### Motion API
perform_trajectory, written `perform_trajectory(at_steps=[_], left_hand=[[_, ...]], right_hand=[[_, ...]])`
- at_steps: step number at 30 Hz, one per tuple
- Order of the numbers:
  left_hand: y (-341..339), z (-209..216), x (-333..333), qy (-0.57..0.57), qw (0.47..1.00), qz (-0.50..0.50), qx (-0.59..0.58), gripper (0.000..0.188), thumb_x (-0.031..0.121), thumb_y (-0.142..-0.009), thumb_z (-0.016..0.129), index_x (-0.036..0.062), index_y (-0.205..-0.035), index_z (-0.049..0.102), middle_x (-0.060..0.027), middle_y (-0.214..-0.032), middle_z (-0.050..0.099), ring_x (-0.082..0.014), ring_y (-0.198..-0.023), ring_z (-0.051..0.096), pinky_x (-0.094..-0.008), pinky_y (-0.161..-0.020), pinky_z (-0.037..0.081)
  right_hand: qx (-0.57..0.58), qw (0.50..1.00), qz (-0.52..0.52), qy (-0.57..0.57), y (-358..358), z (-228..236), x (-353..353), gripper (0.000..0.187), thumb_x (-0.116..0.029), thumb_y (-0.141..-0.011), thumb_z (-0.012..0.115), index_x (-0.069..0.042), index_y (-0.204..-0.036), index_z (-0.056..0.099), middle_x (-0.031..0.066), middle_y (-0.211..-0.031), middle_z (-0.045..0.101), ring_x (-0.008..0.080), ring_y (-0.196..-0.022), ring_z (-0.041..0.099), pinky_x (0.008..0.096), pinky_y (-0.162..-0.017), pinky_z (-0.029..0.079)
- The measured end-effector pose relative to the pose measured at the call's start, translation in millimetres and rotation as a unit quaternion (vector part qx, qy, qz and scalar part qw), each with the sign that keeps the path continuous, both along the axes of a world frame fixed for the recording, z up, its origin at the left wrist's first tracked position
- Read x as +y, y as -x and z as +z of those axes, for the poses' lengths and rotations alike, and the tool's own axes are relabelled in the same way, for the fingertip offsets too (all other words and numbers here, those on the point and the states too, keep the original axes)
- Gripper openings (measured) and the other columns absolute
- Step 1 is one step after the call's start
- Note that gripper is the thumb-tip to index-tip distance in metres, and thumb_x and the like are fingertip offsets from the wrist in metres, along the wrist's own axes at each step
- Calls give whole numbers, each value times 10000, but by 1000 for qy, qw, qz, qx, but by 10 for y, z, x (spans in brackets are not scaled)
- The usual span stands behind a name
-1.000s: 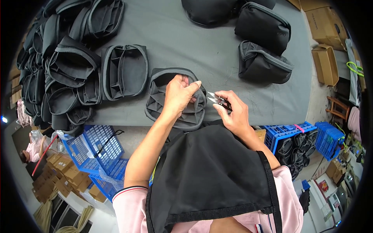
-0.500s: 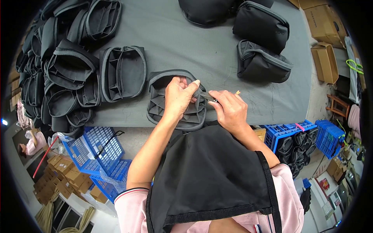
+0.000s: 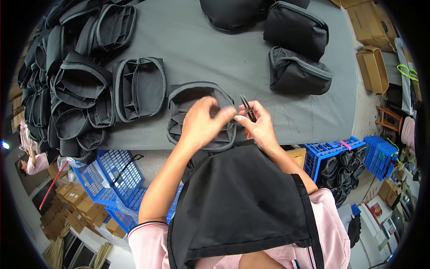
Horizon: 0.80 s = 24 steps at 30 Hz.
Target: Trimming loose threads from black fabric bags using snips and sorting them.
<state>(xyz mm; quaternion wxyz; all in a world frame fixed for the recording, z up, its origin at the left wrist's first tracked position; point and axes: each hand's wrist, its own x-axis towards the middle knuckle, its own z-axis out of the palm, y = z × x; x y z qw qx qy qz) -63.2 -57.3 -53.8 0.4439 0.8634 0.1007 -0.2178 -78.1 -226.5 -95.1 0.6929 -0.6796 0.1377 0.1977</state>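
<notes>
On the table's near edge, in front of me, lies a black pouch (image 3: 172, 127) with a grey-trimmed rim. Its mouth gapes, and folded dividers show inside. Over it is my left hand (image 3: 199, 123), slightly blurred, thumb stretched toward my right hand and apart from the curled fingers. I see nothing held in it. Just right of the pouch, my right hand (image 3: 262, 127) grips small dark thread snips (image 3: 247, 108), blades pointing up and away from me. An orange bit shows below that hand's fingers. The left thumb tip is close to the right fingertips; whether they touch is unclear.
Many similar open pouches (image 3: 139, 89) crowd the table's left side. Closed black pouches (image 3: 295, 31) stand at the far right on the grey table cover (image 3: 201, 58). Blue crates (image 3: 107, 175) flank the near edge, and cardboard boxes (image 3: 374, 71) stand beyond the right edge.
The snips have come away from the pouch's right rim and turned from pointing left to pointing up. My left hand has let go of the rim, its thumb swinging right.
</notes>
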Motion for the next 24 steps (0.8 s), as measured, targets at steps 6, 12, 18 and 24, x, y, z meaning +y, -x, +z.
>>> perform_trajectory(at_steps=[6,12,18,24], left_hand=[[100,-166,-50,-178,959,-171,-140,396,296,-699,650,-58,-861,579,-172,-856,556,-322,-876,537,-407,-789,442],[-14,-378,-40,-189,958,-169,-138,170,58,-684,537,-73,-786,575,-211,-766,573,-371,-760,574,-434,-732,467],[-141,-240,16,-75,989,-125,-31,336,231,-769,655,-73,-720,521,-241,-705,567,-409,-712,570,-437,-633,441],[-214,-392,-19,-120,985,-116,-42,283,176,-798,605,-79,-689,549,-201,-693,615,-361,-737,612,-416,-663,461]], right_hand=[[30,999,18,40,-5,-27,80,170,-101,-767,678,-3,-872,587,4,-743,595,52,-667,518,213,-586,431],[37,994,66,80,-115,-154,110,138,-60,-772,651,12,-878,602,17,-721,599,60,-666,528,229,-558,427],[116,991,53,-50,-253,-341,-20,160,-27,-756,647,23,-906,624,60,-763,628,88,-695,560,227,-592,435],[88,993,24,-79,-161,-219,-49,172,-45,-792,634,11,-952,610,29,-771,609,50,-611,523,203,-532,416]])
